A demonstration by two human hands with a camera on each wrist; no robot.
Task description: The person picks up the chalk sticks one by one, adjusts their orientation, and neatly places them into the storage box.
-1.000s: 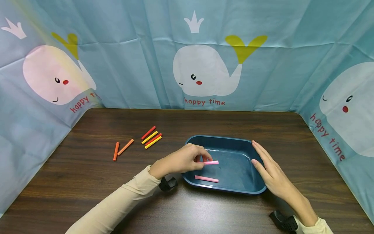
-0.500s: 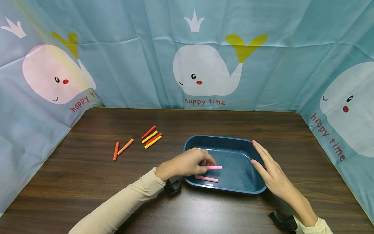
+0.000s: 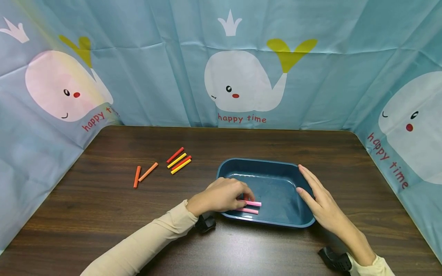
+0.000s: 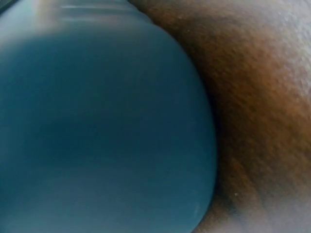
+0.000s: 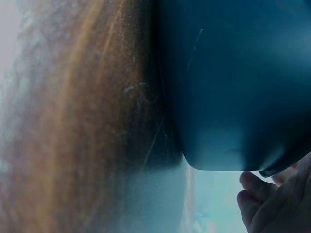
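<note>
My left hand (image 3: 226,196) reaches over the left side of a dark blue tray (image 3: 276,221). Thumb and fingers pinch a pink chalk stick (image 3: 254,203), low inside the tray, its left part hidden by the hand. Just in front of it and roughly parallel lies a second pink chalk stick (image 3: 249,211). At the tray's right end, my right hand (image 3: 322,207) rests against the rim with its fingers extended. In the left wrist view the tray's outer wall (image 4: 112,121) fills most of the picture. The right wrist view has fingers (image 5: 257,194) by the tray's underside edge.
Red and yellow chalk sticks (image 3: 181,166) lie side by side on the brown table (image 3: 114,230), left of the tray. Farther left, two orange sticks (image 3: 148,172) form a narrow V. A blue whale-print curtain (image 3: 165,84) surrounds the table's back and sides.
My left hand has moved slightly right and toward the front of the tray, bringing the pinched pink chalk stick close to the other pink one. My right hand has stayed at the rim.
</note>
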